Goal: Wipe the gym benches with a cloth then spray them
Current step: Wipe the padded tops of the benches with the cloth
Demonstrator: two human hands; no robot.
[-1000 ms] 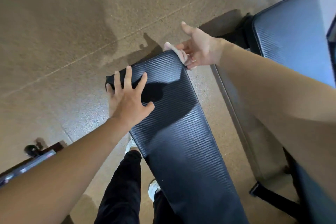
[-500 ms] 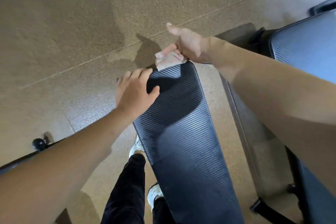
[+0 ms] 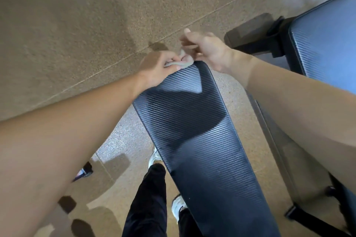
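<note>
Left hand (image 3: 159, 67) has moved from the near corner to the far end of the desk (image 3: 192, 131); its fingers now curl on the cloth (image 3: 178, 63). Cloth is bunched at the far edge, between both hands. Right hand (image 3: 207, 50) pinches its upper fold, though blur softens the detail. Risk: a two-handed regrip over the edge. If both let go together, the cloth falls to the floor (image 3: 77, 25). Second desk (image 3: 327, 44) sits right, untouched.

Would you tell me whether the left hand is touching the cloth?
Touching. The head view shows the left hand pinching the cloth at the bench's far end.
</note>
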